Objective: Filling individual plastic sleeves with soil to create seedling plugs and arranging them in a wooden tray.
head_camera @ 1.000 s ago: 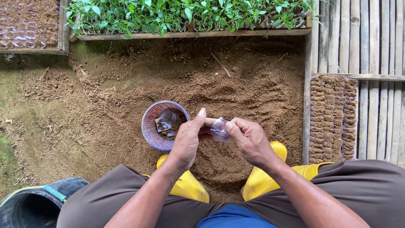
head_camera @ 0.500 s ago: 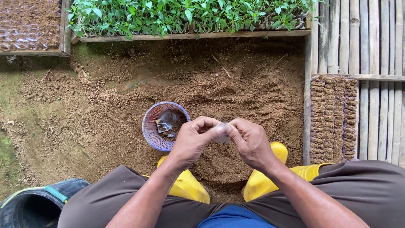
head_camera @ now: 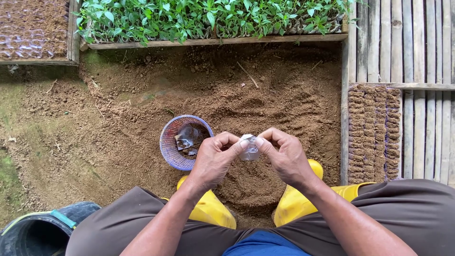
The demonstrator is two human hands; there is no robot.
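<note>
Hands meet over the mound of brown sandy soil [head_camera: 265,185]: left hand [head_camera: 214,159] and right hand [head_camera: 284,154] both pinch one small clear plastic bag [head_camera: 250,148], fingertips clamped on it. Round purple mesh basket [head_camera: 182,142] sits just left, holding more clear bags.

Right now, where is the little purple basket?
In the head view, the round purple plastic basket sits on the brown soil, just left of the person's left hand, above the yellow boot.

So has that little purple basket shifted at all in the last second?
No. The purple basket sits in the same spot on the soil, the same gap below the wooden seedling tray as before.
</note>
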